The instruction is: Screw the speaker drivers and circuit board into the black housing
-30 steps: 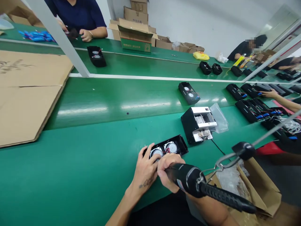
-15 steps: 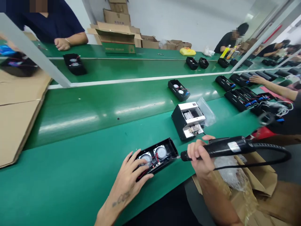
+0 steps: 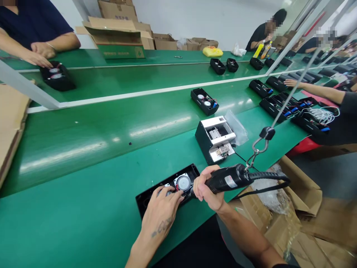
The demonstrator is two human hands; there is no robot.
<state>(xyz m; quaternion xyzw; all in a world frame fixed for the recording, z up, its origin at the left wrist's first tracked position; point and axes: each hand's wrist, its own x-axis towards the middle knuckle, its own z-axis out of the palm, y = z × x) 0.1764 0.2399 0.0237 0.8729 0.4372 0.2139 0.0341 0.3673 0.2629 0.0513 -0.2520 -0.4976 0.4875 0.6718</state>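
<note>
Driver [image 3: 230, 178] nearer the speaker [image 3: 183, 182], right fingers [image 3: 198, 187] closed around it

A black screwdriver [image 3: 227, 180] is being gripped by the right hand [image 3: 208, 189] beside an open case [image 3: 192, 171] lying on a green mat [image 3: 83, 208]. The speakers [image 3: 183, 183] inside are being partly covered by the left hand [image 3: 161, 212]. On the far side, another case [image 3: 61, 79] is being touched by a co-worker's hand [image 3: 39, 59].

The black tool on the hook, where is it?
In the head view, the black tool is right of centre, gripped in the person's right hand, just below the boxy black-and-silver machine in the picture.
</note>
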